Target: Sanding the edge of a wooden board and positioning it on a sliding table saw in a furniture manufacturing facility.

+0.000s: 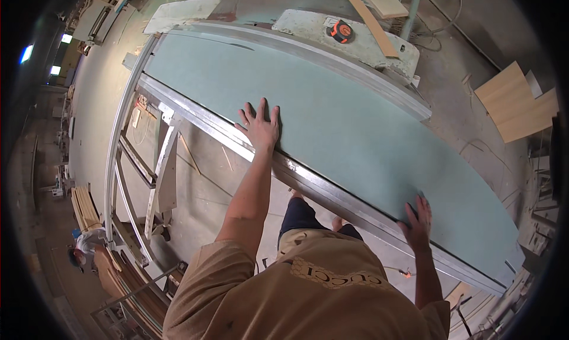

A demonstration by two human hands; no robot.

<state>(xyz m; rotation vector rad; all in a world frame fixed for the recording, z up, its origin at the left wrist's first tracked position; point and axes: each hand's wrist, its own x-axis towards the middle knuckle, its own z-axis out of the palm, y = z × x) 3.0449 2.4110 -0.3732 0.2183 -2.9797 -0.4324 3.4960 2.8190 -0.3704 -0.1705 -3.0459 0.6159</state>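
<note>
A long pale green panel [344,120] lies flat across a metal sliding saw table, its near edge along a silvery rail [201,116]. My left hand [261,126] rests on the panel near its middle, palm down and fingers spread. Farther right, my right hand [418,221] lies on the panel by the near edge, its fingers apart. Neither hand grips anything. A metal fence bar [125,109] crosses the panel's left end.
An orange and black tape measure [340,32] sits on the machine table [302,21] beyond the panel. Wood strips [372,24] lie beside it. A light wooden board [513,103] is at the far right. Another person [89,245] is at lower left, near stacked boards [86,208].
</note>
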